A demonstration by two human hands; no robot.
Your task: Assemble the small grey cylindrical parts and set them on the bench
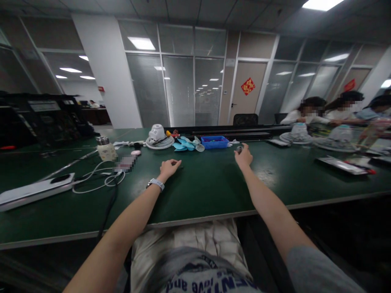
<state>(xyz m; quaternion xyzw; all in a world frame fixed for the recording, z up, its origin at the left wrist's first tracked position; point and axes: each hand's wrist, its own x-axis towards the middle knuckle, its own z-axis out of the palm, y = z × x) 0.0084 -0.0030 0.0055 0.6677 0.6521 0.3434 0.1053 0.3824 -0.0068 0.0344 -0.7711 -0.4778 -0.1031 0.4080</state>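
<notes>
My left hand, with a watch on its wrist, rests at the green table, its fingers curled together. Whatever it may hold is hidden. Farther right, my right hand is closed around a small dark grey object, too small to name. Beyond my hands lie light-blue fan blades and a blue plastic tray with small things inside. A white fan base with a round grille stands left of the blades.
On the left are a white power bank-like box, looped white cables, a cream bottle and a blurred-out phone-sized item. Dark bars run along the back edge. Several people sit at right near more fan parts and a silver tray-like piece.
</notes>
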